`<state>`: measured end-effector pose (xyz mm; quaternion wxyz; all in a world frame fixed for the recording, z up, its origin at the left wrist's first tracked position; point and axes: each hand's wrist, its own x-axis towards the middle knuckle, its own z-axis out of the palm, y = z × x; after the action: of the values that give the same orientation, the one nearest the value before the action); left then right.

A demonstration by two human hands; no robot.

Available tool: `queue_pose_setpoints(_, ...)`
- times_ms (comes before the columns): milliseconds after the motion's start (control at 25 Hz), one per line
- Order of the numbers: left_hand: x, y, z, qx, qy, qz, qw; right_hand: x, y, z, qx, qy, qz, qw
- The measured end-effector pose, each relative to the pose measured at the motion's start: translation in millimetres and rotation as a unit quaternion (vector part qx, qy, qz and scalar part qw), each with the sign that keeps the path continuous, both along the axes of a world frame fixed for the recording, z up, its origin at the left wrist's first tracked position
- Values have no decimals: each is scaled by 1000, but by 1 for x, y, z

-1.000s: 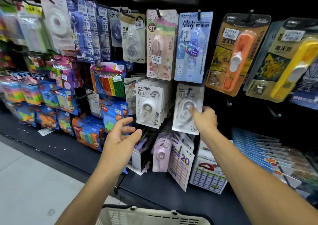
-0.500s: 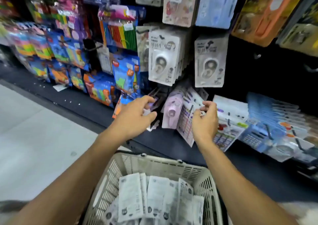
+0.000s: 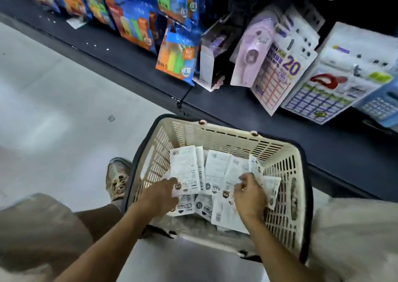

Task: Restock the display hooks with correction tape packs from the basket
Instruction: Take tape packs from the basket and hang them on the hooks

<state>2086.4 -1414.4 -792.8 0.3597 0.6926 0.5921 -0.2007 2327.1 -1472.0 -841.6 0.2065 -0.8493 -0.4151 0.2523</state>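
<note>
- Both forearms now reach down into the cream basket [image 3: 217, 138]; half a second ago the hands were up at the shelf edge among the hanging cards, and a second ago the right one touched a pack on a hook.
- The view has tipped downward: the hooks are almost out of sight and the basket fills the lower middle.
- The left hand [image 3: 160, 197] lies on the left side of the heap; its fingers are hidden under the edge of a white pack, so I cannot tell whether they pinch it or only touch it.
- The right hand [image 3: 249, 195] has its fingers curled, pinching the edge of a pack at the right side of the heap.
- The correction tape packs [image 3: 215, 174] lie loose and overlapping in the basket, backs up, with barcodes and fine print too blurred to read.
- A shoe [image 3: 117, 177] stands on the pale floor [image 3: 53, 109] just left of the basket.
- Beyond the basket runs the dark shelf [image 3: 237, 107].
- On it leans a lilac correction tape pack [image 3: 252, 51], and beside it a label sheet pack [image 3: 280, 74] printed with a large "20".
- Left of these stands a sticky-flag pack [image 3: 176, 64] in orange and green, marked "1".
- Other writing is blurred.
</note>
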Motion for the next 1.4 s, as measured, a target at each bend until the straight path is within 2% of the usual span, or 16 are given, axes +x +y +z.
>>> queue_pose_setpoints(80, 3, 11, -18, -10, -86, 157, 984, 6, 20, 3, 69, 0, -46, 997)
queue_pose_setpoints(120, 7, 15, -24, -17, -127, 247, 961, 12, 29, 2, 54, 11, -64, 996)
queue_pose_setpoints(240, 23, 30, -44, -43, -179, 443, 877, 33, 36, -16, -121, 80, -153, 978)
queue_pose_setpoints(320, 34, 40, -56, -41, -205, 505, 837, 39, 28, -26, -173, 147, -224, 948)
queue_pose_setpoints(400, 42, 46, -64, -24, -216, 537, 815, 41, 27, -33, -183, 172, -234, 939)
queue_pose_setpoints(520, 48, 46, -71, -5, -230, 570, 788, 44, 30, -39, -151, 253, -227, 928)
queue_pose_setpoints(640, 52, 42, -73, 11, -277, 589, 759, 41, 24, -41, -102, 340, -250, 901)
queue_pose_setpoints(720, 55, 40, -70, 0, -306, 579, 756, 40, 26, -42, -72, 386, -327, 859)
queue_pose_setpoints(800, 56, 41, -68, -63, -316, 563, 761, 40, 34, -40, -76, 428, -375, 819)
queue_pose_setpoints(920, 56, 37, -66, -187, -292, 497, 796, 35, 36, -36, -124, 495, -349, 786)
queue_pose_setpoints(1000, 56, 32, -68, -221, -271, 460, 816, 35, 29, -34, -128, 512, -330, 783)
queue_pose_setpoints(1120, 57, 27, -73, -220, -250, 436, 837, 34, 30, -31, -94, 575, -320, 747)
queue_pose_setpoints(1240, 60, 24, -72, -231, -266, 424, 835, 24, 36, -31, -82, 628, -328, 701)
queue_pose_setpoints(1320, 64, 26, -71, -209, -278, 430, 833, 19, 35, -35, -81, 625, -353, 692)
queue_pose_setpoints(1400, 64, 29, -71, -155, -307, 466, 815, 18, 31, -38, -77, 612, -372, 694)
